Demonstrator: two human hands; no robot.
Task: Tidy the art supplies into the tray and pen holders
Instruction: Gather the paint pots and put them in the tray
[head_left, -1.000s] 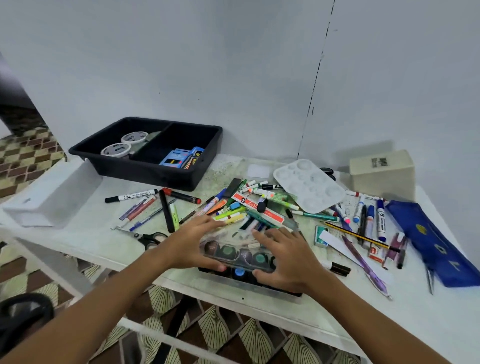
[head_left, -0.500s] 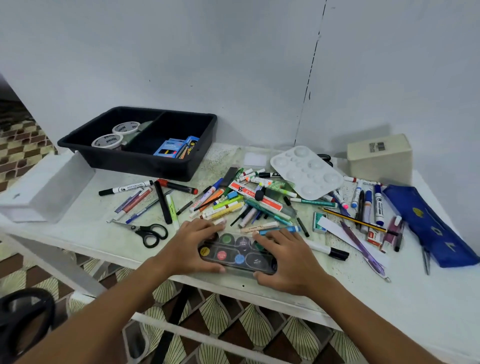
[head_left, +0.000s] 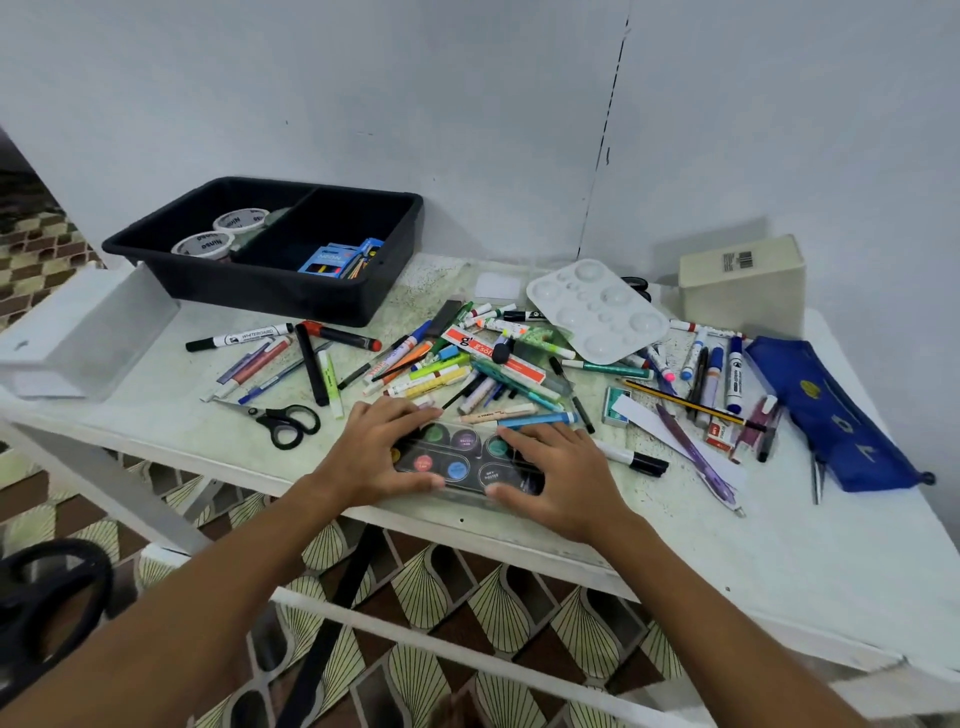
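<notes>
Flat black plastic watercolour paint box w/ clear lid (head_left: 464, 457) lies at the near edge of the white speckled table (head_left: 779, 545), round colour pans showing through the lid: green, purple, red, blue, teal. Left hand (head_left: 371, 457) grips its left end, right hand (head_left: 563, 475) the right end; on both, fingers curl over the far edge and thumbs press the near edge, clamped on the box.

Just behind it, a loose heap of plastic markers, pens & highlighters (head_left: 457, 358), mixed colours, mostly capped. Black-handled metal scissors (head_left: 283, 418) lie left of the left hand. White moulded plastic palette w/ round wells (head_left: 597, 310) sits tilted on the heap's far right. Blue fabric pencil pouch (head_left: 831, 415) lies far right. Black rectangular two-compartment plastic tray (head_left: 270, 283) stands at back left: two white tape rolls (head_left: 223, 234) in the left compartment, blue card packs (head_left: 337, 257) in the right one. Cream box w/ barcode label (head_left: 743, 291) at back right.
</notes>
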